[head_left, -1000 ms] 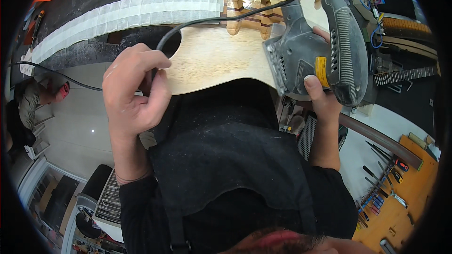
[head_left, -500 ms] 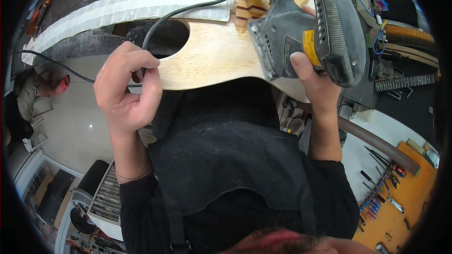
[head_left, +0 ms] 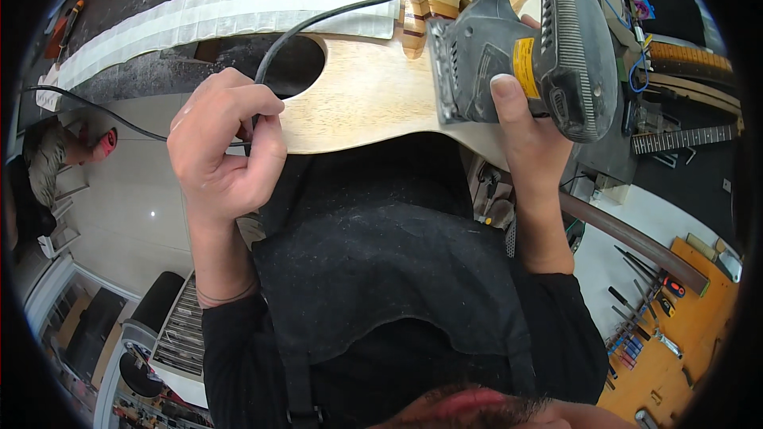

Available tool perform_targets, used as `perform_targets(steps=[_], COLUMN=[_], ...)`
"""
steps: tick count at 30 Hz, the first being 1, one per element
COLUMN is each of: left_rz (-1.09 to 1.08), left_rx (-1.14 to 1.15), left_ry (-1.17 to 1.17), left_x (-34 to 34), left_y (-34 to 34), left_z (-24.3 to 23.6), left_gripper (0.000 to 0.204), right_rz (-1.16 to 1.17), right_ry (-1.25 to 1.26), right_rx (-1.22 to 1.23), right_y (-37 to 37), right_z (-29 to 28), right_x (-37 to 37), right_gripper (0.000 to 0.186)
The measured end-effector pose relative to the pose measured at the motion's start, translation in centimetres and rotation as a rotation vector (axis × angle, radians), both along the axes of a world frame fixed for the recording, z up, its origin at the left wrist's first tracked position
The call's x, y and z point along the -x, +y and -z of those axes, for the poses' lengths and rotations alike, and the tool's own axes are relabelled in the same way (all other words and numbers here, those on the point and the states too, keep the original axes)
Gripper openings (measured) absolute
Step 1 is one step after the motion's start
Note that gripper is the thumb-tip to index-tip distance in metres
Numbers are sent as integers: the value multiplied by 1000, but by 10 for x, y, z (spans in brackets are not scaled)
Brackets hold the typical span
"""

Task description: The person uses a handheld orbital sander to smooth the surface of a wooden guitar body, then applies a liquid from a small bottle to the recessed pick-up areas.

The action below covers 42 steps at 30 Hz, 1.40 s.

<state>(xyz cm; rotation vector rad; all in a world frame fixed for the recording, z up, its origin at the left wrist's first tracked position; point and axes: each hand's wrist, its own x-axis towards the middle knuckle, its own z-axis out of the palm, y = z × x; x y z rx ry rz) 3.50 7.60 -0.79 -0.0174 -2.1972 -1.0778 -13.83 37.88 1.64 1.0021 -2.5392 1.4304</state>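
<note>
Power sander [head_left: 483, 59]: grey dusty plastic, ribbed handle; one o'clock, above the guitar body [head_left: 358, 95]; tipped sideways, flat base towards nine; whether it touches the wood cannot be told.
Right hand [head_left: 526, 115]: fingers wrapped round the sander, thumb on the near side, the rest mostly hidden; presumably to bear its bulk.
Left hand [head_left: 226, 143], ten o'clock: fingers pinched on the smooth black cord [head_left: 342, 13], seemingly to control slack.
Guitar body: twelve o'clock, pale grained wood, curved edge.
Neck [head_left: 230, 16]: eleven o'clock, wrapped in whitish strips, probably for protection.
</note>
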Motion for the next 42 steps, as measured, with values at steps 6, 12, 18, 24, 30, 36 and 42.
perform_targets(steps=[6, 12, 18, 24, 30, 36, 42], left_rz=[0, 19, 32, 52, 27, 22, 21], left_rx=[-4, 20, 64, 79, 75, 57, 41], left_ry=[-11, -1, -61, -80, -68, -63, -91], left_x=[0, 8, 16, 21, 23, 25, 23], left_y=[-4, 0, 4, 4, 4, 6, 6], left_z=[-2, -6, -14, -18, -15, -12, -13], left_gripper=[26, 26, 26, 22, 25, 25, 23], right_rz=[-66, -164, -126, -125, -158, -126, -156], right_ry=[-140, -62, -37, -35, 6, 33, 124], right_rx=[-18, 92, 117, 76, 77, 40, 33], right_y=[13, 17, 7, -4, -7, -13, -11], right_z=[-19, -9, -4, -6, -9, -7, -9], right_x=[-1, 25, 37, 53, 54, 57, 58], right_gripper=[81, 85, 86, 82, 68, 65, 64])
